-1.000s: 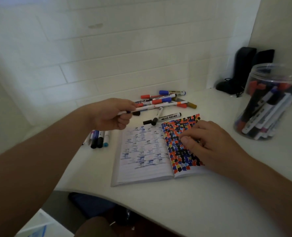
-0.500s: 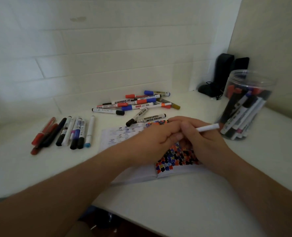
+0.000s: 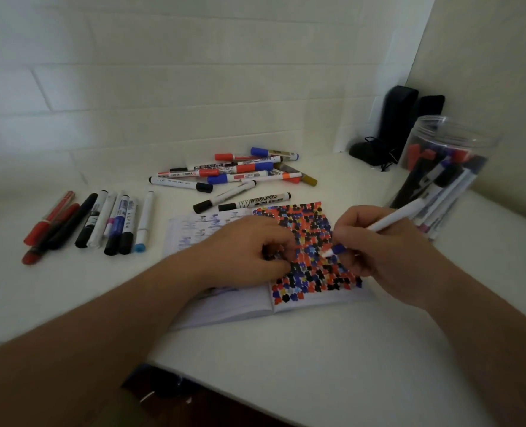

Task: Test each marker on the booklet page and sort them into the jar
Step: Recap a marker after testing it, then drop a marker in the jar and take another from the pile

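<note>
R hand (image 3: 388, 257) gripped marker (image 3: 391, 221), tip at booklet (image 3: 311, 241); L hand (image 3: 249, 251) curled, maybe pinching cap, can't tell.

- One open booklet (image 3: 240, 306) lies near the front edge of the table (image 3: 332, 349).
- One clear jar (image 3: 446, 140) stands toward the right edge; the markers inside are too crowded to count.
- One white marker (image 3: 391, 221) is in the right hand (image 3: 388, 257).
- Nine markers lie in a row (image 3: 101, 223) toward the left edge.
- About ten markers sit in a loose pile (image 3: 237, 174) toward the back edge; overlaps blur the count.
- Two hands are in view, with the left hand (image 3: 249, 251) on the booklet.
- Two dark upright objects (image 3: 400, 118) stand in the back right corner.
</note>
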The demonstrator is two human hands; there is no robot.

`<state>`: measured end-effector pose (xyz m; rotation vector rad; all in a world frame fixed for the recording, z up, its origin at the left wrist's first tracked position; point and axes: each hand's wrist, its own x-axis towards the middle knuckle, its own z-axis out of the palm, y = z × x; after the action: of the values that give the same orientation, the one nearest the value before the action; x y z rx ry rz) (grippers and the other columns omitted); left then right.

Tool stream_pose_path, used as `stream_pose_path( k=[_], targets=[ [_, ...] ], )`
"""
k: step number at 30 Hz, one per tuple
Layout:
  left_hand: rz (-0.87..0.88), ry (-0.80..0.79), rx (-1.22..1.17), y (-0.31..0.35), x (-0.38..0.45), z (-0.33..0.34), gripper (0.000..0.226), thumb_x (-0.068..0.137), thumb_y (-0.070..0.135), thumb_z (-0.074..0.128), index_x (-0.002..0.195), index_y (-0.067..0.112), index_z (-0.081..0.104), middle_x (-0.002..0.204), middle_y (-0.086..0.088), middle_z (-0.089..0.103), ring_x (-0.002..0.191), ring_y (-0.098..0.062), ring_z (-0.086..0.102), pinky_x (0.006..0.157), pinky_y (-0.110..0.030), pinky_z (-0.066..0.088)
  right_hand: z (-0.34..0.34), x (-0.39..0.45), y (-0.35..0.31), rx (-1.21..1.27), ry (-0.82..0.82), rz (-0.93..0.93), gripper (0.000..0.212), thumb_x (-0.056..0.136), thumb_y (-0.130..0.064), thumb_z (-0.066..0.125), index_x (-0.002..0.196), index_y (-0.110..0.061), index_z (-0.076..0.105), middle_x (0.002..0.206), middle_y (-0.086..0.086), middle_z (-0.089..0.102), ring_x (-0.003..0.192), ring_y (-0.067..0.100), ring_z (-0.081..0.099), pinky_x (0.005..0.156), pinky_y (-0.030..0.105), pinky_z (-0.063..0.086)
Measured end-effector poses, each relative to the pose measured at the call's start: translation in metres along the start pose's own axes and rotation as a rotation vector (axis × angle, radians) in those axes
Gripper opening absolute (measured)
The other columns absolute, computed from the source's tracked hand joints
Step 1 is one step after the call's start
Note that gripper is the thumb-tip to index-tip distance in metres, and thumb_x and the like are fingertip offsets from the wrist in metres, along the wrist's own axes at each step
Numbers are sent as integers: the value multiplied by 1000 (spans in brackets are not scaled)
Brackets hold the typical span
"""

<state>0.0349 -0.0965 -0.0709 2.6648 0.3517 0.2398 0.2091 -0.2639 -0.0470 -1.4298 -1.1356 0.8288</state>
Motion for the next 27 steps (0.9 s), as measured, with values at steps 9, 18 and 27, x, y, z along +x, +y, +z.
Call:
stream_pose_path(
  k=[9,18,27],
  targets=[
    [39,18,104,-6,2,7,32,76,65,63,101,44,62,98,17,54,96,-4,48,86,-34,47,19,-3,10,-342,-29,-5,26,84,2,74,65,-3,56,53,12,61,45,18,56,47,30,48],
    [35,40,84,-7,3,9,30,74,63,64,98,45,62,94,16,55,95,-6,49,85,-34,47,22,1,15,-425,-59,-2,23,82,2,73,67,3,57,53,13,63,44,15,56,45,25,45],
    [33,34,73,-7,3,8,31,74,63,65,98,44,63,95,16,56,95,-5,50,86,-36,47,20,4,19,-479,-46,-35,27,80,-3,75,64,-2,53,57,18,55,48,18,53,47,32,44]
  ],
)
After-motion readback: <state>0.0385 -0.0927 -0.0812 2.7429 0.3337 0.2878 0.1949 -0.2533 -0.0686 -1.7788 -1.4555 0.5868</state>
